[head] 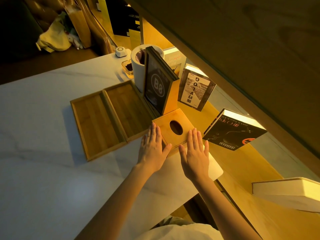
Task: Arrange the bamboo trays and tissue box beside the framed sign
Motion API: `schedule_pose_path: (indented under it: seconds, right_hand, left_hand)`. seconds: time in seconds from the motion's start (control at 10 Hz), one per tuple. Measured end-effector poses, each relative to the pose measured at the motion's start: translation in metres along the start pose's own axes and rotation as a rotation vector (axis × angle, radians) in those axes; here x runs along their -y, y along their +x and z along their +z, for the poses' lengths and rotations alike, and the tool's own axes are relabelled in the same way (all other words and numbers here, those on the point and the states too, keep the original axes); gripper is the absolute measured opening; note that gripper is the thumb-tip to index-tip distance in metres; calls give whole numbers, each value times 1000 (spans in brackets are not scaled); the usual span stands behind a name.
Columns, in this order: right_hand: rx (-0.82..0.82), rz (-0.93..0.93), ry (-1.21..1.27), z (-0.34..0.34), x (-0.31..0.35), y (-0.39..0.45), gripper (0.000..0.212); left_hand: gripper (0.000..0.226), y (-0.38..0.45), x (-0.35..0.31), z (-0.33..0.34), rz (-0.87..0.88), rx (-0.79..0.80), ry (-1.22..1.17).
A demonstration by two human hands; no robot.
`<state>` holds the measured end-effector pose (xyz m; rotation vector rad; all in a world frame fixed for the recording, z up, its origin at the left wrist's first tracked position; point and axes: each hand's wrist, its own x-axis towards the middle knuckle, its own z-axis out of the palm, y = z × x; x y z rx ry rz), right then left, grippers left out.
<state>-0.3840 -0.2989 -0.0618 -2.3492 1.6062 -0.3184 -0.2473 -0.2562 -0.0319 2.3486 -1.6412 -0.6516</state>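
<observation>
Two shallow bamboo trays lie side by side on the white table: the left tray (pixel 94 126) and the right tray (pixel 126 108). The right tray reaches the foot of the upright framed sign (pixel 156 87) marked "B8". A square bamboo tissue box (pixel 174 129) with an oval hole on top stands just in front of the sign. My left hand (pixel 153 148) lies flat against the box's left near side, fingers extended. My right hand (pixel 195 154) rests flat on its near right corner. Neither hand grips the box.
Behind the sign stand a white cylinder container (pixel 138 73), a small glass dish (pixel 127 67) and a white round device (pixel 120 51). Books stand on the lit wooden ledge: one (pixel 196 88) upright, one (pixel 233 130) leaning. A thick white book (pixel 285 193) lies at the right.
</observation>
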Motion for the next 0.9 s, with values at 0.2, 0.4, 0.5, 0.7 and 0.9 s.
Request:
schedule_pose_path:
  seconds: [0.2, 0.4, 0.5, 0.7, 0.9]
  right_hand:
    - [9, 9, 5, 0, 2, 2, 64]
    - [-20, 14, 48, -9, 7, 4, 64]
    - [-47, -7, 64, -22, 12, 9, 53]
    - [156, -233, 154, -45, 46, 29, 29]
    - [322, -480, 415, -98, 121, 54, 22]
  left_hand:
    - [77, 1, 1, 0, 4, 1, -2]
    - [76, 2, 1, 0, 4, 9, -10]
    - [71, 2, 3, -8, 15, 40, -75]
    - [47, -8, 13, -55, -35, -4, -346]
    - [36, -23, 39, -143, 33, -257, -307]
